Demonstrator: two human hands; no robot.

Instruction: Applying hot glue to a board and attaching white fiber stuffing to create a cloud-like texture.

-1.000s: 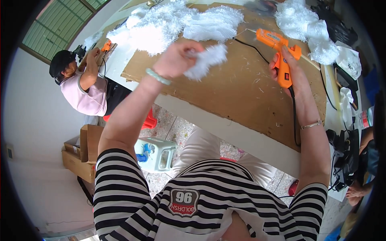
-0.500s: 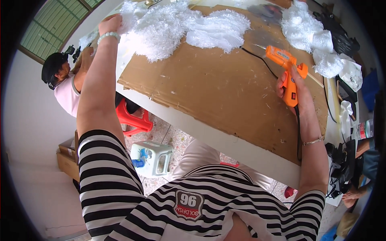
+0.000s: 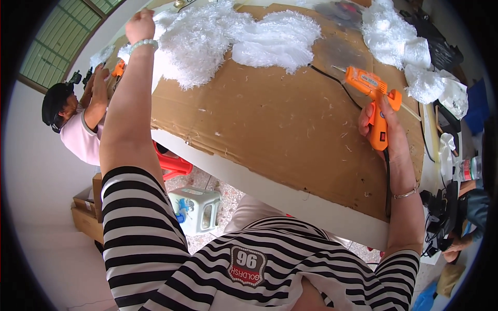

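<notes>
My right hand (image 3: 385, 116) is wrapped round the handle of an orange hot glue gun (image 3: 365, 81), held over the right part of a brown cardboard sheet. The gun's nozzle points to the far left, and its cord runs down along my forearm. Stretched out to the far left, my left hand (image 3: 140, 27) is closed; whatever its fingers may hold is hidden. Just right of it lies a large heap of white, shiny, fringed material (image 3: 194, 44). A second, flatter white fringed piece (image 3: 277, 41) rests beside that heap on the cardboard (image 3: 259, 114).
More white fringed bundles (image 3: 389, 36) and a black plastic bag (image 3: 436, 46) lie at the far right. A co-worker (image 3: 78, 114) in a pink top works at the left, near another orange glue gun (image 3: 119, 68). Below the table edge stand a white stool (image 3: 194, 207) and a red stool (image 3: 176, 166).
My left hand has shifted slightly farther away and left, off the edge of the white heap. The glue gun stays in my right hand, nearly unmoved. The view has shifted a little.
</notes>
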